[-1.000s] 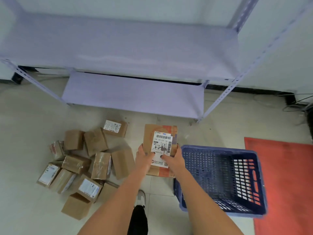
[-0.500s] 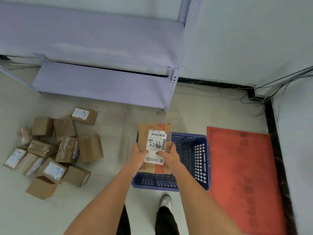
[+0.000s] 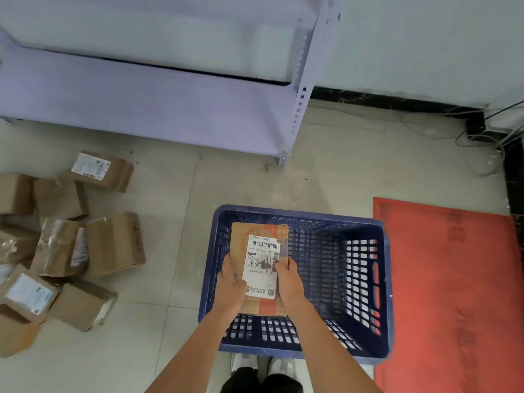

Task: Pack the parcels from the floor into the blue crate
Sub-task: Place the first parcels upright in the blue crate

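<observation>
I hold a flat brown cardboard parcel (image 3: 259,245) with a white barcode label over the left half of the blue crate (image 3: 382,279). My left hand (image 3: 231,282) grips its left edge and my right hand (image 3: 289,282) grips its right edge. The crate is a slotted plastic one, and nothing else shows inside it. Several more brown parcels (image 3: 113,245) lie in a loose heap on the tiled floor to the left, some with white labels, some wrapped in tape.
A pale metal shelf unit (image 3: 158,109) stands ahead, its corner post (image 3: 297,109) just beyond the crate. A red mat (image 3: 453,293) lies right of the crate. Cables (image 3: 487,131) run along the far right wall. My shoes (image 3: 261,364) touch the crate's near side.
Both hands carried the labelled parcel from beside the heap rightward and down over the crate. The view swung right and dipped, so the heap slid to the left edge.
</observation>
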Available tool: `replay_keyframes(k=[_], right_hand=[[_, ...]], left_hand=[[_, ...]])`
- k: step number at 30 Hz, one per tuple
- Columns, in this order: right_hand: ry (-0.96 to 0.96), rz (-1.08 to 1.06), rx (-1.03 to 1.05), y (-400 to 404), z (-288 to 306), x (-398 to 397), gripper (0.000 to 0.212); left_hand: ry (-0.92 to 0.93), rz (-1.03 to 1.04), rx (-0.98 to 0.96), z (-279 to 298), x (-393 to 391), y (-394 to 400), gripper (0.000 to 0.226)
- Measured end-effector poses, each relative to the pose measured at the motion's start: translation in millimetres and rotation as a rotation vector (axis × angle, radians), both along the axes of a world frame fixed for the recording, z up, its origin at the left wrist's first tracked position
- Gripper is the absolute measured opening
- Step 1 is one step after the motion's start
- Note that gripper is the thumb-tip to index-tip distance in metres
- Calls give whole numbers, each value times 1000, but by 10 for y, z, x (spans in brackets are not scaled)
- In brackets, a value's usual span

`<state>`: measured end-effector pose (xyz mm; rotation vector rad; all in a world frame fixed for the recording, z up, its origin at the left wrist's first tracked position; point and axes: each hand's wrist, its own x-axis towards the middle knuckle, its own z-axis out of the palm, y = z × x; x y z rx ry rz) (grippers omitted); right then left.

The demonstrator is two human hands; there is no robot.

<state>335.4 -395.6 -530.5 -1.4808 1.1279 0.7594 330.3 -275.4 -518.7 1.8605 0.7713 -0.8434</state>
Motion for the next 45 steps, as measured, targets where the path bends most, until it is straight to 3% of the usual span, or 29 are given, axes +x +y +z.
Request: replay_keyframes(k=[4, 9, 17, 23, 28, 32, 35, 39, 45], right_hand=[[23, 30, -44, 90, -790, 10, 53], [9, 91, -65, 182, -1598, 50, 52], [-30, 65, -63, 356, -2103, 268, 65], [-18, 55, -78, 392, -2068, 265, 71], [-25, -51, -18, 364, -1944, 254, 69], [-45, -103, -23, 374, -1881, 281, 68], [-65, -44, -32, 416, -1869, 286, 69], [-51, 83, -86, 385, -1742, 268, 76], [-137, 262, -40, 473, -747, 137, 69]], left_hand=[[10, -96, 154, -804, 61, 6, 73], [-1, -97, 169, -1501, 134, -27, 77], [33, 35, 99, -1885, 111, 68, 82], [-2, 140, 95, -1830, 118, 37, 79], [39, 70, 193, -1579, 141, -75, 73], [-34, 1, 213, -1540, 113, -75, 67], [-47, -5, 189, -1616, 83, -12, 61], [-50, 150, 45, -1433, 94, 87, 54], [-67, 295, -126, -515, 82, 169, 51]])
